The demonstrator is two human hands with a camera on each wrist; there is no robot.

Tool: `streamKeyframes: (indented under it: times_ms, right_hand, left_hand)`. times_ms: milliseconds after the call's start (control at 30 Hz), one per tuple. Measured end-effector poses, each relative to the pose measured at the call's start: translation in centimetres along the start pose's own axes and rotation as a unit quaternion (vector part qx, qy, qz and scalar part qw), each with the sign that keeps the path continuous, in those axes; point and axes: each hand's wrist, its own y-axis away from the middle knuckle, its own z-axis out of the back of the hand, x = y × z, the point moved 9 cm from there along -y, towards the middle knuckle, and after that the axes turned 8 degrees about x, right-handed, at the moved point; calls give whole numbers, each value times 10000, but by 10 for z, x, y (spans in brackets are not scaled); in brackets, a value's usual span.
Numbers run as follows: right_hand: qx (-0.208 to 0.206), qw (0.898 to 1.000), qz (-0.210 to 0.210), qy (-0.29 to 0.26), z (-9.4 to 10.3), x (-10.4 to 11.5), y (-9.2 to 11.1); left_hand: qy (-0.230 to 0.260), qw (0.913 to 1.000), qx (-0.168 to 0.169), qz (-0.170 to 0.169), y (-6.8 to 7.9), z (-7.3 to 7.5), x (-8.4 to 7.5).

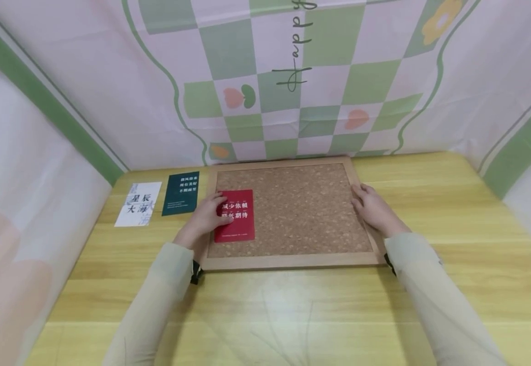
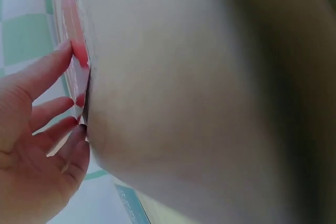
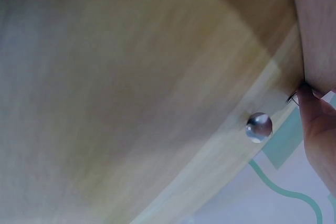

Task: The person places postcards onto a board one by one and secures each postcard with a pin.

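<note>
A cork board (image 1: 288, 213) in a light wooden frame lies on the table. On its left part is a red card (image 1: 240, 229) with white Chinese characters. My left hand (image 1: 206, 216) holds this card at its left side, with the thumb over its face. In the left wrist view the left hand (image 2: 37, 140) has thumb and fingers bent against the card's red edge (image 2: 79, 53). My right hand (image 1: 375, 208) grips the frame's right side. Only part of the right hand (image 3: 317, 129) shows in the right wrist view, at the frame's edge.
Left of the board lie a dark green card (image 1: 180, 195) and a white card (image 1: 133, 213). A shiny round knob (image 3: 259, 127) shows near the right hand. A checked cloth (image 1: 320, 40) hangs behind the wood-grain table (image 1: 265, 325).
</note>
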Motion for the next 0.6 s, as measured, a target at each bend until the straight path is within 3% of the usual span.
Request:
streamKeyframes:
  times_ms: [600]
  right_hand:
    - [51, 9999, -51, -109, -1, 0, 0]
  left_hand:
    - [806, 9965, 170, -164, -4, -6, 15]
